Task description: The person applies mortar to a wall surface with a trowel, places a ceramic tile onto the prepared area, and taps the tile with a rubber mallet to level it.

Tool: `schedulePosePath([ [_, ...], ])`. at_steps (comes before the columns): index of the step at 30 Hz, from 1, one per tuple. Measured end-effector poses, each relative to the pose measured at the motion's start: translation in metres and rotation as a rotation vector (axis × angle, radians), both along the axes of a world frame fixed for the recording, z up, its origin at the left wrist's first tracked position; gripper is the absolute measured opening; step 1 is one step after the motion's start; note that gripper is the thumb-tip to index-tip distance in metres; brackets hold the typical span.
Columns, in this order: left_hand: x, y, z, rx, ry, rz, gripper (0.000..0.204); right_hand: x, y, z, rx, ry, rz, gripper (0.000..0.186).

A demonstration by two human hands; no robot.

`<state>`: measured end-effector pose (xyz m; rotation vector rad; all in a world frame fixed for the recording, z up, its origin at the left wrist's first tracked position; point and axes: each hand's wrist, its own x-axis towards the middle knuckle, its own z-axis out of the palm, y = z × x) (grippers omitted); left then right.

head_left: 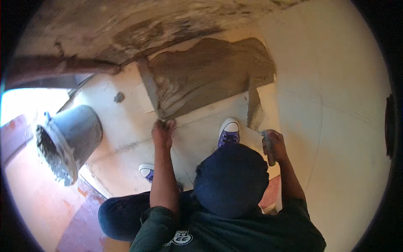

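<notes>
My left hand [163, 131] has its fingers curled at the lower left corner of a long slab [210, 73] spread with wet grey mortar; what exactly they hold is unclear. My right hand [275, 145] is closed round the handle of a trowel [254, 110], its mortar-smeared blade pointing up at the right end of the mortar. A small grey lump [119, 97] lies on the pale tiles left of the slab. At the left, a grey bucket [82, 132] lies on its side with mortar inside.
A rough, stained wall [168, 19] runs along the top, with a brown pipe [63, 67] at upper left. Pale tiles [336, 126] extend on the right. A dark cap [231, 180], purple sneakers [228, 134] and a bent knee [117, 214] fill the lower middle and left.
</notes>
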<state>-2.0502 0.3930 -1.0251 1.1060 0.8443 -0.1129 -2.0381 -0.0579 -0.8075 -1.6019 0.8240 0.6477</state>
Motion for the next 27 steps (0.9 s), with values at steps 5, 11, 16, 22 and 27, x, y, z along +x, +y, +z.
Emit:
schedulePosePath([
  [5, -0.008, -0.021, -0.001, 0.476, 0.153, -0.238, 0.018, 0.108, 0.078, 0.068, -0.138, -0.166, 0.522, 0.024],
  [11, 0.005, -0.049, -0.025, 0.41, 0.148, 0.128, 0.031, 0.19, 0.265, 0.184, -0.546, -0.933, 1.283, 0.028],
  [16, 0.019, -0.064, -0.006, 0.277, 0.25, 0.346, 0.031, 0.177, 0.456, 0.261, -0.794, -1.558, 1.576, 0.029],
  [22, 0.039, -0.052, 0.038, 0.314, 0.452, 0.492, 0.036, 0.135, 0.655, 0.268, -1.094, -1.819, 1.865, 0.02],
  [27, 0.045, -0.043, 0.058, 0.066, 0.488, 0.538, 0.042, 0.107, 0.767, 0.226, -1.279, -1.949, 2.078, 0.013],
])
